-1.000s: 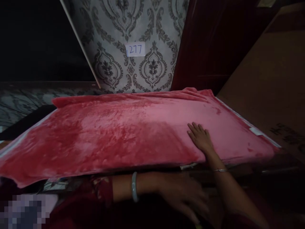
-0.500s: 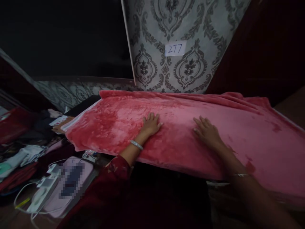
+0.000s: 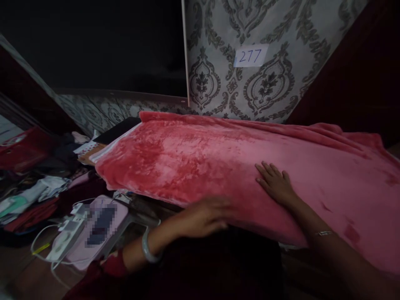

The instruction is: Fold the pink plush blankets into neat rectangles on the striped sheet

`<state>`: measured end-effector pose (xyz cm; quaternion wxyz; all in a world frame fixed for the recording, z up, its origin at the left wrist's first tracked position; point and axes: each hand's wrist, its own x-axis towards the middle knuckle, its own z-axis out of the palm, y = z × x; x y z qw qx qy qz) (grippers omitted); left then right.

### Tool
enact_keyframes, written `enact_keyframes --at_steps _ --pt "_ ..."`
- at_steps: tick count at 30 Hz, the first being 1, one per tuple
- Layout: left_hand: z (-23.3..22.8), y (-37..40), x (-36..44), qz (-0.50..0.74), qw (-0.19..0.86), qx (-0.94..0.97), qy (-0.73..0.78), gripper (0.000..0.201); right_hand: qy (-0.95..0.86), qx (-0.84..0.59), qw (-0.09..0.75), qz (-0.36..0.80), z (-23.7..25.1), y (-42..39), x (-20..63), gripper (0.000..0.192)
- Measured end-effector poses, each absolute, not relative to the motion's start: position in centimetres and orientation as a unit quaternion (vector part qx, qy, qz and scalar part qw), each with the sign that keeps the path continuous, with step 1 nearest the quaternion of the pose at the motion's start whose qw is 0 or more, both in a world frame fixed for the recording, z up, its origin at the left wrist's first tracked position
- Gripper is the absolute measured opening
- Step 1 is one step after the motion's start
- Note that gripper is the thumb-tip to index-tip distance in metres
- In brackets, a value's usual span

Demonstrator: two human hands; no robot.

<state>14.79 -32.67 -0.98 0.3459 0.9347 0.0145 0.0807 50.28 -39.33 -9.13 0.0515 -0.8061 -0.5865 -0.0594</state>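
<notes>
Apparently the blanket [image 3: 193, 154] lies under the right hand [image 3: 276, 185].

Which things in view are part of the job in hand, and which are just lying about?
In hand:
- pink-red plush cloth, spread out
- right hand, flat on the cloth
- left hand, blurred at the cloth's near edge; contact unclear

Just around:
- clothes pile, far left
- white power strip
- "277" paper, on the wall
- dark screen
</notes>
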Motion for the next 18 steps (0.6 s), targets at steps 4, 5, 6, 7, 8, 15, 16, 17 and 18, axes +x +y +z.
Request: enact_keyframes --at_steps 4,5,6,7,8,15,16,17,18 --pt "-1.2 -24.8 12.3 0.122 0.173 0.926 0.313 0.054 -0.638 -0.767 0.07 -0.022 -6.4 -35.1 47.2 0.06" --pt "-1.4 -23.0 11.3 0.109 0.138 0.912 0.371 0.056 -0.666 -0.741 0.08 -0.012 -5.7 -33.6 45.8 0.061" --pt "-1.5 -21.4 10.2 0.096 0.11 0.897 0.417 0.057 -0.695 -0.714 0.089 -0.001 -5.1 -31.9 44.3 0.061" --pt "-1.6 -20.1 9.1 0.083 0.088 0.883 0.453 0.057 -0.72 -0.687 0.096 0.01 -4.6 -30.2 42.7 0.061" --pt "-1.8 -19.2 8.1 0.07 0.074 0.871 0.48 0.057 -0.739 -0.666 0.098 0.021 -4.2 -28.6 41.1 0.061" --pt "-3.9 -18.6 4.3 0.024 0.009 0.838 0.546 0.057 -0.758 -0.646 0.068 0.064 -4.0 -20.8 33.4 0.063" --pt "-4.2 -18.6 4.3 0.03 0.004 0.838 0.544 0.057 -0.758 -0.646 0.058 0.067 -4.1 -21.0 32.5 0.064" --pt "-4.4 -18.7 4.3 0.034 0.002 0.839 0.543 0.057 -0.768 -0.634 0.05 0.074 -4.2 -21.8 31.6 0.065" --pt "-4.6 -18.7 4.2 0.039 0.003 0.84 0.541 0.056 -0.79 -0.605 0.044 0.087 -4.3 -23.1 30.6 0.066"
